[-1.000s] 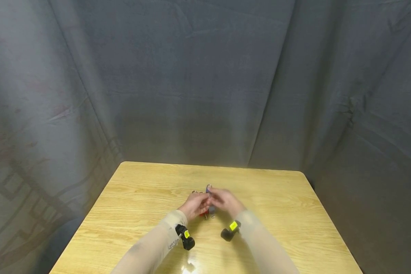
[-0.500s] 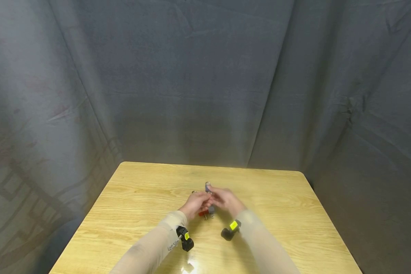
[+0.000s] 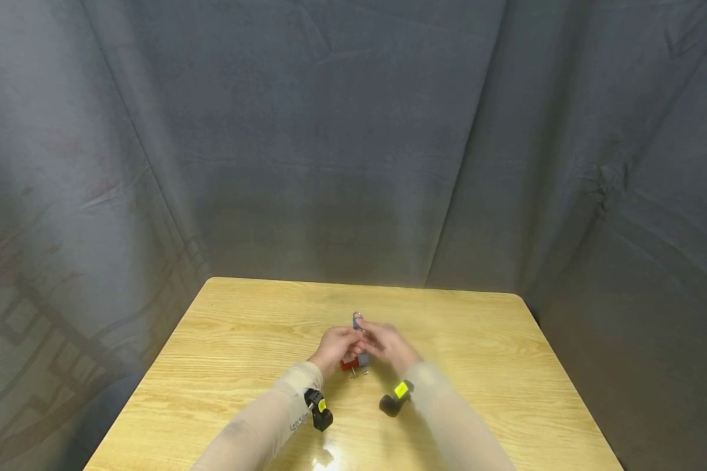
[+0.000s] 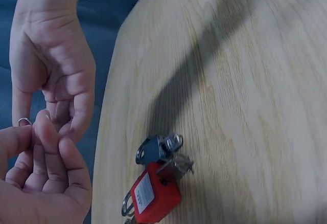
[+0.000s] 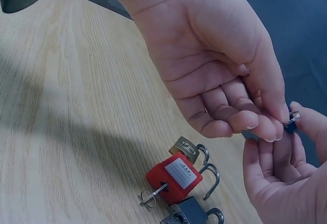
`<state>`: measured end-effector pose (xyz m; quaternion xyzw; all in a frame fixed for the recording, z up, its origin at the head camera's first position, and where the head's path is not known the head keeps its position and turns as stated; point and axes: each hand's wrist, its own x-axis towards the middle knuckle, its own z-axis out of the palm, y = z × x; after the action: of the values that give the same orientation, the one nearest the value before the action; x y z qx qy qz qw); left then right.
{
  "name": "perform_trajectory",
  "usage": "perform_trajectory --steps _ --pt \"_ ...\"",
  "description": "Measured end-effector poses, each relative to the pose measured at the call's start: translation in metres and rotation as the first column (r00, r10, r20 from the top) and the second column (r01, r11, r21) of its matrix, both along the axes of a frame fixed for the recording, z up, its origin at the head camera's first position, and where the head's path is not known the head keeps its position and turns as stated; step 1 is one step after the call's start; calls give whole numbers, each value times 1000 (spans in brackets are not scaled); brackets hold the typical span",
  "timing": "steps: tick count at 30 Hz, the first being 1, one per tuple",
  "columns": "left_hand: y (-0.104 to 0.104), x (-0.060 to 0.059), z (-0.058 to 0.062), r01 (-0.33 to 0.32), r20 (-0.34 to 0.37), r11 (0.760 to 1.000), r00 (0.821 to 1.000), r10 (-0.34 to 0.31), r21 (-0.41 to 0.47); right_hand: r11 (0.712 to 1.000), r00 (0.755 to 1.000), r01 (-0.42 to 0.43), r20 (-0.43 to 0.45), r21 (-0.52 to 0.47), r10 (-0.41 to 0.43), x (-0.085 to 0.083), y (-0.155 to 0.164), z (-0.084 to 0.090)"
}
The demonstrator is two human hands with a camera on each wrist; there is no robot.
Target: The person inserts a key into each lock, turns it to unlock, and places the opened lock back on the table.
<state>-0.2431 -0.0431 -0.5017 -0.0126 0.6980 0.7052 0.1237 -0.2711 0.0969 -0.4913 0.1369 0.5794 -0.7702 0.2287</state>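
A small blue padlock (image 3: 357, 321) with its shackle pointing away sits in the pinch of my right hand (image 3: 387, 343), thumb against its side. My left hand (image 3: 334, 347) meets it from the other side, thumb and fingertips pinching at a thin metal key ring (image 5: 294, 116) by the blue body. Fingers hide most of the lock and any key in it. Below the hands, on the table, lie a red padlock (image 5: 175, 178) with a key in it, a dark grey-blue padlock (image 5: 190, 211) and a brass padlock (image 5: 184, 149). The red and brass shackles stand open.
The wooden table (image 3: 259, 314) extends around the hands on all sides. Grey curtains (image 3: 330, 163) hang behind and beside it. A wrist camera (image 3: 319, 409) is strapped to the left sleeve, another camera (image 3: 396, 399) to the right.
Both hands stay close together with only small finger movements. The blue padlock has shifted slightly away from me, and more of the red padlock shows beneath the left hand.
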Motion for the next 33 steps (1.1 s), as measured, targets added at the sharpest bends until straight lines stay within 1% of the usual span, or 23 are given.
perform_trajectory --steps 2,4,8,10,15,20,25,30,33 --pt "0 -2 -2 -3 -29 999 1000 2 -33 1000 1000 12 -6 2 -12 0 -1 0" --pt "-1 -2 -2 -7 -59 998 998 3 -69 1000 1000 15 -16 12 -15 0 -2 -1" --pt "-3 -1 0 -12 -94 992 996 0 -128 999 999 3 -36 40 -2 0 -3 -1" --pt "-4 -2 -1 -10 -101 989 995 -5 -149 999 999 -6 -44 47 8 0 -3 -1" --pt "-6 -3 2 -2 -147 971 989 -34 -240 999 998 -13 -57 43 15 2 -3 -1" --pt "-7 -3 6 -14 -198 947 979 -53 -322 998 995 -22 -93 56 27 2 -3 0" --pt "-7 -2 7 -26 -213 932 976 -55 -361 998 996 -11 -91 68 18 1 -4 -2" --pt "-6 -1 8 -46 -226 906 972 -55 -421 997 997 28 -72 71 -22 0 -6 -3" --pt "-6 0 10 -46 -220 897 974 -58 -440 996 997 39 -72 77 -34 0 -7 -2"
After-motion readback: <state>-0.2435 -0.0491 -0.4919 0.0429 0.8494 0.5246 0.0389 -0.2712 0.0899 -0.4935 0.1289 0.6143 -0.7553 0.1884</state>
